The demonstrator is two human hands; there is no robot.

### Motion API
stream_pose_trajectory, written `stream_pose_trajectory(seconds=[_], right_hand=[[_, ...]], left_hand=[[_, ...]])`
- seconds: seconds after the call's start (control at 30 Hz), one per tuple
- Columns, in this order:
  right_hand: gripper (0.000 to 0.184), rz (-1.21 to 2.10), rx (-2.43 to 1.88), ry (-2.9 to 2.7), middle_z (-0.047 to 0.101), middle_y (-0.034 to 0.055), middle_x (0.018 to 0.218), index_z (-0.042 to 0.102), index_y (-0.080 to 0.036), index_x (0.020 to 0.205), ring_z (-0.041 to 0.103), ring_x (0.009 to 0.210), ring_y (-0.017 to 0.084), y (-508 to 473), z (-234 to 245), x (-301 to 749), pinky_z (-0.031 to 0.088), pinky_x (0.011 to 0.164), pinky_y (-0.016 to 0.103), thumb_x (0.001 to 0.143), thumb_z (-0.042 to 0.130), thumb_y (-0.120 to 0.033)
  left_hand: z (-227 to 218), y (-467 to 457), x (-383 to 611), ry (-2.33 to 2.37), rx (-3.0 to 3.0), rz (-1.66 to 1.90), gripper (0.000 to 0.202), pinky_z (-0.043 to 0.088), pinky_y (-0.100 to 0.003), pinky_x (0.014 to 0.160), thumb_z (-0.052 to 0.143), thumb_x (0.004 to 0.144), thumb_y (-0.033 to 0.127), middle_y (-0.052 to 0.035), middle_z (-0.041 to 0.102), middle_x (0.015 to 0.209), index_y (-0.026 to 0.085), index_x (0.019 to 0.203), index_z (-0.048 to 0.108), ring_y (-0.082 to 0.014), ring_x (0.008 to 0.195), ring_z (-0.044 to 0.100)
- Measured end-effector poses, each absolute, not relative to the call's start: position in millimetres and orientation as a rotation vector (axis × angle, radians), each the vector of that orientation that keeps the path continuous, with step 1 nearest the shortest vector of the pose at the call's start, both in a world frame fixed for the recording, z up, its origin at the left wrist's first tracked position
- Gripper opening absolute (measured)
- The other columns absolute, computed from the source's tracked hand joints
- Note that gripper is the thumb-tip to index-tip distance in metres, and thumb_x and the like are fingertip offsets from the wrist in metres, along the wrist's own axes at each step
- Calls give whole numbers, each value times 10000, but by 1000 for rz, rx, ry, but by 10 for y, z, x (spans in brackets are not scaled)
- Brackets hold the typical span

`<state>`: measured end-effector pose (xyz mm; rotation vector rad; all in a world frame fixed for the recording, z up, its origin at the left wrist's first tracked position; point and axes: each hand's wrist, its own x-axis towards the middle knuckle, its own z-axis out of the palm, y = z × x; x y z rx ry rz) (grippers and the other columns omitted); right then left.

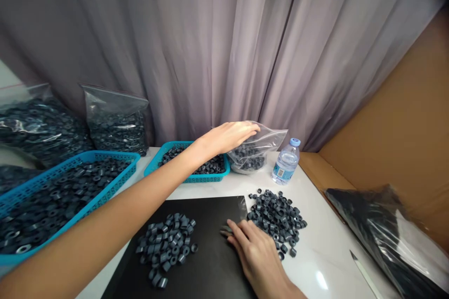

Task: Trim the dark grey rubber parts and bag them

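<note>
My left hand (228, 135) reaches across the table to a clear plastic bag (257, 149) partly filled with small dark ring parts; its fingers close on the bag's upper edge. My right hand (254, 250) lies flat on a black mat (206, 271), fingers stretched out, with two fingertips resting on a few dark rings (226, 231). On the mat to the left of that hand sits a heap of rings (166, 245). A second heap (277, 219) lies on the white table just right of the mat.
Two blue baskets of rings stand at the left (52, 196) and behind the mat (191, 161). Filled bags (117, 124) lean on the curtain. A water bottle (286, 161) stands by the bag. A dark bag (382, 229) lies in a cardboard box; a knife (365, 275) lies at the lower right.
</note>
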<state>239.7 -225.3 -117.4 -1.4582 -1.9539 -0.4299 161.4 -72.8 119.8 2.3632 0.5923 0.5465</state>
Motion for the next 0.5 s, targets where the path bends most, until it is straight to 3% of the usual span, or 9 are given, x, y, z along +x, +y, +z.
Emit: stream_pose_trajectory(seconds=[0.1, 0.17, 0.27, 0.37, 0.5], right_hand=[[401, -419, -1472, -1966, 691, 89, 920, 617, -163, 1286, 724, 802, 216, -2290, -1139, 2416, 576, 643, 276, 1120, 290, -326], [392, -392, -1482, -1947, 688, 81, 912, 606, -157, 1268, 726, 781, 207, -2308, -1124, 2424, 570, 623, 268, 1122, 290, -336], [402, -289, -1539, -1930, 684, 73, 915, 602, -166, 1186, 725, 769, 204, -2326, -1128, 2430, 568, 599, 277, 1124, 268, -381], [387, -235, -1569, -1934, 673, 65, 922, 586, -183, 1158, 719, 784, 204, -2340, -1148, 2439, 571, 618, 284, 1123, 268, -402], [376, -211, -1586, -1964, 653, 63, 920, 570, -186, 1162, 707, 809, 206, -2355, -1167, 2454, 566, 650, 288, 1124, 262, -398]], left_hand=[[1096, -1036, 1324, 618, 2428, 726, 412, 280, -283, 1106, 298, 1021, 289, 42, 615, 1301, 165, 1243, 622, -221, 1261, 511], [890, -1221, 1046, 691, 2451, 820, 302, 359, -318, 1048, 408, 1023, 322, -9, 641, 1197, 188, 1156, 644, -216, 1134, 570], [414, -1448, 571, 811, 2626, 679, 169, 410, -351, 975, 546, 989, 324, -42, 643, 1085, 237, 993, 691, -233, 1049, 585], [-66, -1594, 195, 852, 2635, 433, 151, 398, -381, 967, 694, 906, 368, -32, 657, 1083, 283, 1028, 720, -265, 1061, 575], [-416, -1664, 20, 881, 2657, 467, 172, 363, -419, 972, 684, 912, 374, -50, 670, 1102, 269, 1045, 714, -283, 1053, 560]])
